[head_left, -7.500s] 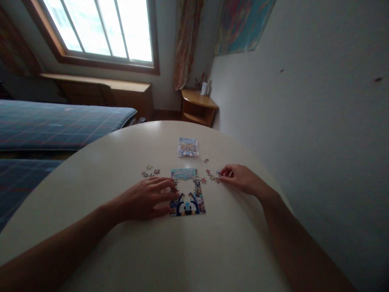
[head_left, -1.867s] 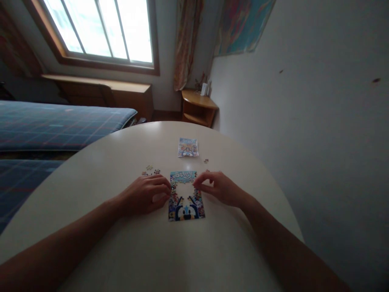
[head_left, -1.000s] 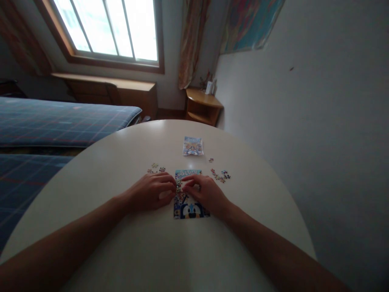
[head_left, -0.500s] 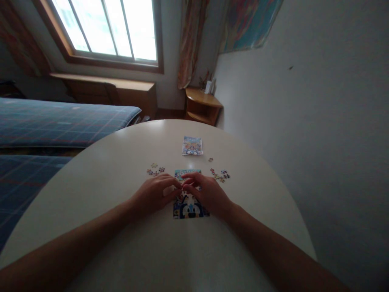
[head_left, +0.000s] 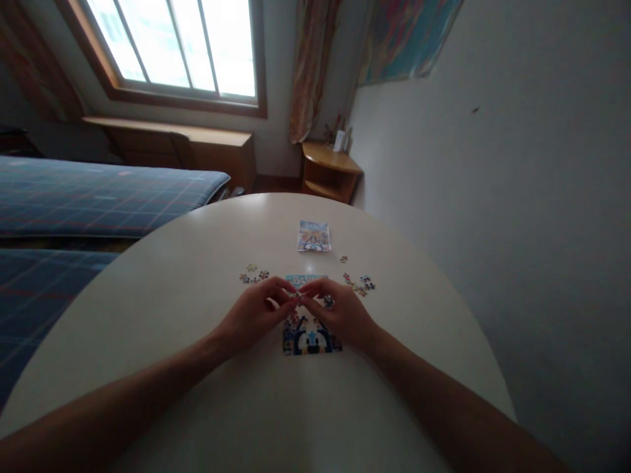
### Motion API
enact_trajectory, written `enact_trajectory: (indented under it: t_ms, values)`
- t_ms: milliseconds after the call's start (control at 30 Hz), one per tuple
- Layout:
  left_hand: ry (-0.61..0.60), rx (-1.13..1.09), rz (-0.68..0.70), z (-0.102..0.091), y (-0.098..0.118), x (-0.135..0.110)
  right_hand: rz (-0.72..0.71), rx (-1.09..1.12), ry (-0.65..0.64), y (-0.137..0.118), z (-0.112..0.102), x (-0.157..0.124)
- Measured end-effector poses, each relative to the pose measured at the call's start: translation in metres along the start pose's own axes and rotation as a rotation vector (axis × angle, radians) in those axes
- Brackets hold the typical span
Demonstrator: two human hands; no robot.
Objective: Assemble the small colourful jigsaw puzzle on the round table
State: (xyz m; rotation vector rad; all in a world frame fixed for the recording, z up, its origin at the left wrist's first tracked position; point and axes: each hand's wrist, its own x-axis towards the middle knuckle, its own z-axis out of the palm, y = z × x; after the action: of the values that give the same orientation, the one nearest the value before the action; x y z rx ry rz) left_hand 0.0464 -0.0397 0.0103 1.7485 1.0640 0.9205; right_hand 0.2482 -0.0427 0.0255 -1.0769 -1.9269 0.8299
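A small, partly assembled jigsaw puzzle (head_left: 310, 339) with a blue cartoon picture lies on the round white table (head_left: 256, 394). My left hand (head_left: 254, 315) and my right hand (head_left: 340, 316) meet over its upper middle, fingertips pinched together on a small puzzle piece (head_left: 297, 296). Both hands cover much of the puzzle's middle. Loose pieces (head_left: 254, 274) lie to the left of the puzzle. More loose pieces (head_left: 359, 284) lie to its right.
A small printed picture card (head_left: 313, 236) lies farther back on the table. A white wall runs close along the right. A bed with a blue plaid cover (head_left: 98, 197) sits to the left, a wooden corner shelf (head_left: 329, 172) beyond the table.
My right hand came from the loose pieces on the right to the puzzle's middle. My left hand lifted off the puzzle's left edge, and both hands now pinch a piece together.
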Motion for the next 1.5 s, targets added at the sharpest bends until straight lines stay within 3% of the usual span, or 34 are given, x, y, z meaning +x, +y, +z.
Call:
enact_trajectory:
  t_ms: [100, 200, 300, 400, 600, 1200, 1500]
  values:
    - [-0.024, 0.025, 0.01, 0.0, -0.002, 0.0, -0.012, -0.067, 0.0, -0.001, -0.001, 0.0]
    - [0.015, 0.2, 0.049, -0.002, -0.004, 0.0, -0.02, -0.127, 0.007, 0.0, -0.002, 0.0]
    - [0.017, 0.419, 0.169, -0.006, -0.007, 0.0, -0.026, -0.203, -0.021, 0.003, -0.002, 0.0]
    - [-0.06, 0.512, 0.287, -0.01, -0.009, -0.001, -0.048, -0.25, -0.053, 0.006, -0.002, 0.0]
    - [-0.142, 0.559, 0.285, -0.014, -0.012, 0.0, -0.073, -0.284, -0.095, 0.008, -0.002, 0.001]
    - [-0.154, 0.554, 0.295, -0.015, -0.011, 0.001, -0.098, -0.389, -0.132, 0.008, 0.0, 0.001]
    - [-0.214, 0.737, 0.388, -0.018, -0.003, -0.004, -0.033, -0.421, 0.006, 0.012, -0.02, 0.002]
